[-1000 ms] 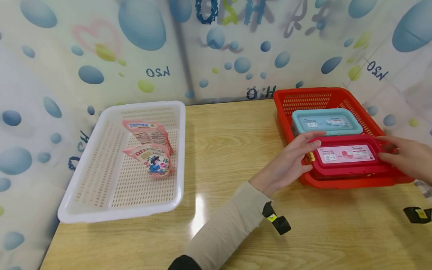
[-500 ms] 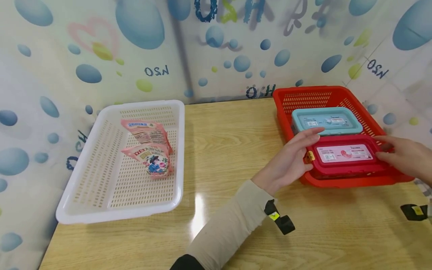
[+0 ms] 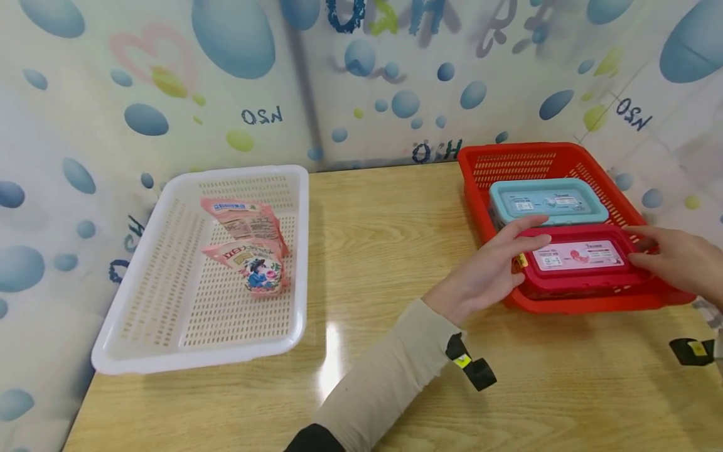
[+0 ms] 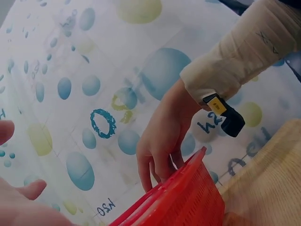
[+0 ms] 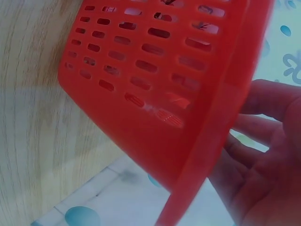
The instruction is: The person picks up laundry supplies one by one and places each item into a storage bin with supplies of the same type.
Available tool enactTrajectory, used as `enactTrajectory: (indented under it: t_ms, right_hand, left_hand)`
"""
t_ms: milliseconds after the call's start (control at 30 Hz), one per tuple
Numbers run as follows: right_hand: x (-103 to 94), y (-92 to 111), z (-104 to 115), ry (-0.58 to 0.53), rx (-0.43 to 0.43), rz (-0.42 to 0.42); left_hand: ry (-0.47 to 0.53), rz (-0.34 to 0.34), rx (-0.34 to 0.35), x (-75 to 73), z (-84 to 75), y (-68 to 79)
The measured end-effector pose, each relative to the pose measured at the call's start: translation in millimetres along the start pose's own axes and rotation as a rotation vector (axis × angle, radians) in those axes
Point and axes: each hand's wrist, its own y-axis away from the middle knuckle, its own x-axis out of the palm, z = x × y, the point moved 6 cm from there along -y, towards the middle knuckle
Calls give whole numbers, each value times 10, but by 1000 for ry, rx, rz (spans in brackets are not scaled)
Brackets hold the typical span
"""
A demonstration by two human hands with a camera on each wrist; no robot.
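A crimson lidded plastic box (image 3: 582,276) with a white-and-pink label sits at the front of a red basket (image 3: 553,306). At its left end is my left hand (image 3: 486,270), with fingers extended over the lid and thumb lower down, beside a yellow tag. My right hand (image 3: 680,260) has bent fingers at the box's right end, gripping that end. Seen from the left wrist, the right hand (image 4: 164,136) points its fingers down past the basket rim. Behind the crimson box lies a light-blue lidded box (image 3: 550,201).
A white basket (image 3: 243,348) on the left contains two pink packets (image 3: 254,270). Both baskets stand on a wood-grain table (image 3: 373,251). A patterned wall covering (image 3: 373,81) rises behind the table.
The left fingers have shifted slightly to the right over the crimson lid. My right hand and the boxes have barely moved; the head view has shifted a little.
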Motion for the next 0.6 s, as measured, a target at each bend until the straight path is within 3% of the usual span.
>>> enactTrajectory:
  t_ms: [133, 600]
  right_hand:
    - [3, 1, 6, -3, -5, 3]
    - [3, -50, -26, -16, -20, 26]
  left_hand:
    - [-76, -11, -18, 36, 25, 10]
    - [-43, -33, 1, 21, 7, -20]
